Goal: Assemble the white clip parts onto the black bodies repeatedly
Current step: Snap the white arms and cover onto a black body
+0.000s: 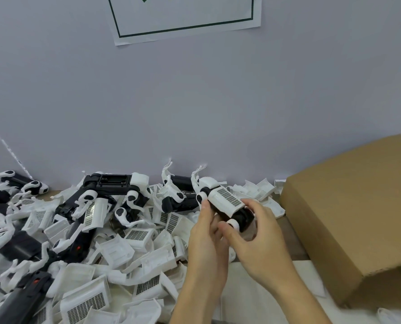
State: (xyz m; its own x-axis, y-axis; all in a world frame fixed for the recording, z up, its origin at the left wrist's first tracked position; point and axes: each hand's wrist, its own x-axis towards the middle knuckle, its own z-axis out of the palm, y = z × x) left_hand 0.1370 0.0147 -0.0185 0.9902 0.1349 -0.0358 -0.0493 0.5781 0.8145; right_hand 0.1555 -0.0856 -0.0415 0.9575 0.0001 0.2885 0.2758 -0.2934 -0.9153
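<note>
Head view. We hold one black body [244, 218] in both hands, just left of the cardboard box [358, 211]. A white clip part [226, 201] with a grid panel sits on top of it. Our left hand [206, 232] grips the body's near left end, fingers curled round it. Our right hand [255, 235] pinches the right end, thumb by a white round cap [232, 223]. Left of the box, a heap of loose white parts [115, 260] and black bodies [110, 183] spreads along the grey wall [194, 101]. A green-bordered paper [185, 17] hangs above.
</note>
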